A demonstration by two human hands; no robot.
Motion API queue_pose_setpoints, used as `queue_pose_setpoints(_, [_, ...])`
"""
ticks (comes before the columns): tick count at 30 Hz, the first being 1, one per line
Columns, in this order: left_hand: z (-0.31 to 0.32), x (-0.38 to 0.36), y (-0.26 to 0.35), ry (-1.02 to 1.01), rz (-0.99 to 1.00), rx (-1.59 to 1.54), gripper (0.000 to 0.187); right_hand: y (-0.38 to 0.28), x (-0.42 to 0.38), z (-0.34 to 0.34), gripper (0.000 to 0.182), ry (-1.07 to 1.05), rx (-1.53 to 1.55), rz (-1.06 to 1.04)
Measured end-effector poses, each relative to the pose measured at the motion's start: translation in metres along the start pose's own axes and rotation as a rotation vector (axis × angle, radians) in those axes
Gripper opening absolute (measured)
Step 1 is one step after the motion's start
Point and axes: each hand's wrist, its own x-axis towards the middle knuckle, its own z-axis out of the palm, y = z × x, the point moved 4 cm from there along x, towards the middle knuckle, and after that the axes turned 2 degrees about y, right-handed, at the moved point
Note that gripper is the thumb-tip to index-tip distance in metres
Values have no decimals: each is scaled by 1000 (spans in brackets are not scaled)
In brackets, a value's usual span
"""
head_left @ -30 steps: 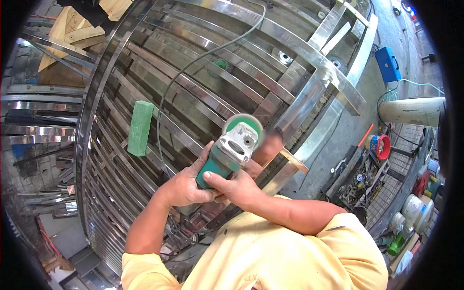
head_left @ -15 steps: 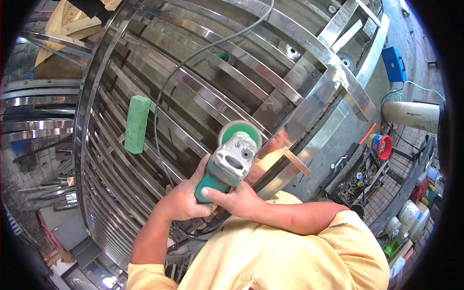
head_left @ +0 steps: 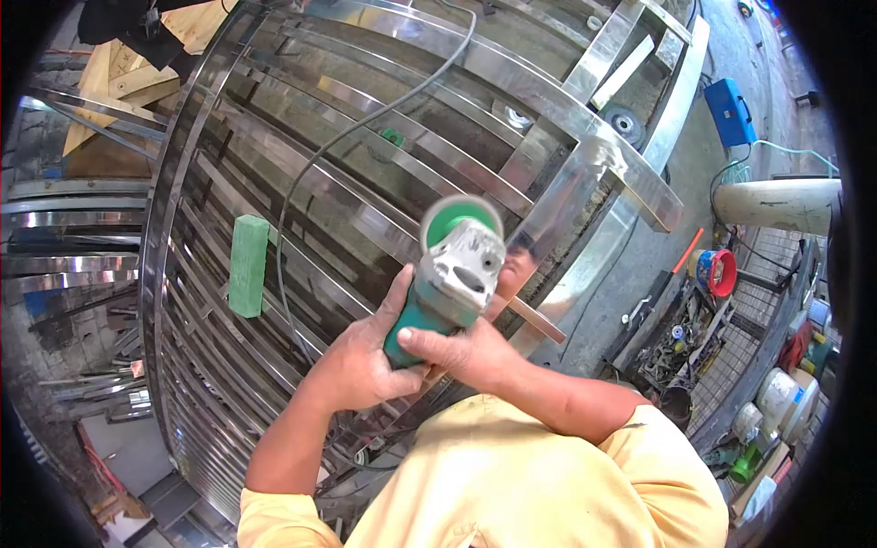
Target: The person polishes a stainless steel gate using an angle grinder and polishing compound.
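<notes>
An angle grinder (head_left: 449, 288) with a teal body, a grey metal head and a green-centred disc sits between my two hands. My left hand (head_left: 361, 365) is wrapped round the rear of its body. From the other side my right hand (head_left: 468, 352) grips the body, thumb lying across the top. The disc (head_left: 461, 219), its rim blurred, overlaps the shiny frame of metal bars (head_left: 548, 224) close to a wide corner plate. On the bars to the left rests a green block (head_left: 248, 267), like a bar of polishing compound. A grey cable (head_left: 315, 160) trails across the bars.
Loose discs (head_left: 624, 124) lie under and beside the frame. To the right are a blue case (head_left: 731, 111), a red-rimmed bucket (head_left: 715, 272) and a bin of scrap (head_left: 678, 342). Wooden boards (head_left: 137, 73) and a dark-clothed leg are at upper left.
The grinder and both hands have shifted slightly up and to the right in view, toward the corner plate. The whole view has also turned a little; the grip is the same.
</notes>
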Motion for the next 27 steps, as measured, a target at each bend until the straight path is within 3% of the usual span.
queue_pose_setpoints(4, [-4, 39, 21, -64, -83, -14, 128, -33, 9, -24, 71, 40, 56, -8])
queue_pose_setpoints(8, [-3, 63, 33, -14, 87, 100, 129, -37, 18, -39, 69, 113, 50, -58])
queue_pose_setpoints(12, [-1, 57, 41, -40, 12, 129, 129, -34, 16, -40, 71, 62, 70, -135])
queue_pose_setpoints(15, [1, 48, 38, 2, 105, 249, 130, -31, 13, -34, 74, -19, 117, -154])
queue_pose_setpoints(25, [-5, 50, 41, -49, 27, 256, 131, -27, 16, -31, 79, -44, 223, -129])
queue_pose_setpoints(27, [-6, 49, 40, -56, 32, 254, 130, -23, 17, -28, 75, 3, 200, -225])
